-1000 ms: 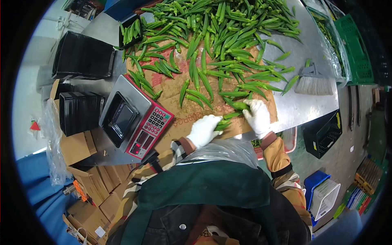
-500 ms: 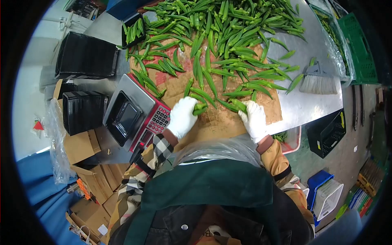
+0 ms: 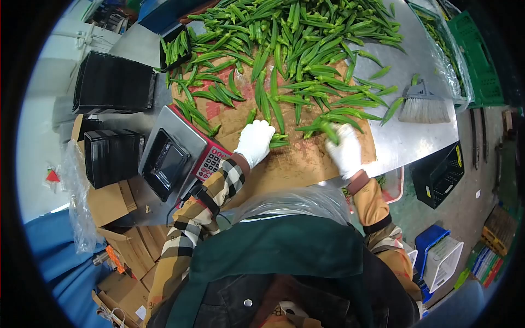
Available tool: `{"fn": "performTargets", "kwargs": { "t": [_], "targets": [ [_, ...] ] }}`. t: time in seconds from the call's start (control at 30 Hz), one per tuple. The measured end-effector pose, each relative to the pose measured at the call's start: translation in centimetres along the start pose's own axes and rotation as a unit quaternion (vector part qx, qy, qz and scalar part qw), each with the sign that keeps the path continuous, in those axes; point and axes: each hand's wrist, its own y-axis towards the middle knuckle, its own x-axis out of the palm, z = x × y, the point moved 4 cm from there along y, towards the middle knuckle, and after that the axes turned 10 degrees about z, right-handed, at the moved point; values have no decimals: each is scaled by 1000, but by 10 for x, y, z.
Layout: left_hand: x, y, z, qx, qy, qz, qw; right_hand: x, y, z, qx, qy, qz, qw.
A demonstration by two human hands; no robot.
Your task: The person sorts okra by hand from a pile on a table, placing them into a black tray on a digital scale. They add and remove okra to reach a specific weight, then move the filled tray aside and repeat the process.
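My left hand [image 3: 255, 143], in a white glove, is closed on a few okra pods [image 3: 279, 141] whose ends stick out to the right of the fingers. To its right, my gloved right hand [image 3: 345, 153] grips an okra pod [image 3: 330, 133]; both are smeared by motion. Beneath the hands lies a brown cardboard sheet [image 3: 279, 172]. A large heap of green okra [image 3: 306, 35] covers its far part, with looser pods spread towards me.
On the left, a red-edged scale [image 3: 210, 161] carries a black tray [image 3: 165, 164]. Stacked black trays [image 3: 114, 82] stand beyond it. A small black tray of okra [image 3: 176, 48] sits beside the heap. A brush [image 3: 424, 106] lies on the metal table [image 3: 404, 139]; a black crate [image 3: 436, 175] is on the floor.
My left hand has shifted right and slightly up. The right hand has moved a little right and down, and the pod in it now points up. Fewer pods lie between the hands.
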Motion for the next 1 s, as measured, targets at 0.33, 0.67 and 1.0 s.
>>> {"fn": "performTargets", "kwargs": {
  "t": [0.33, 0.67, 1.0],
  "targets": [
    [13, -8, -63, -362, -118, 123, 916, 6, 40, 56, 32, -121, 1, 992],
    [4, -14, -27, -360, -566, 129, 730, 54, 23, -7, -227, -138, -47, 963],
    [-13, -57, -8, -327, -876, -35, 353, -15, 20, 26, 166, -226, -98, 955]
  ]
}}
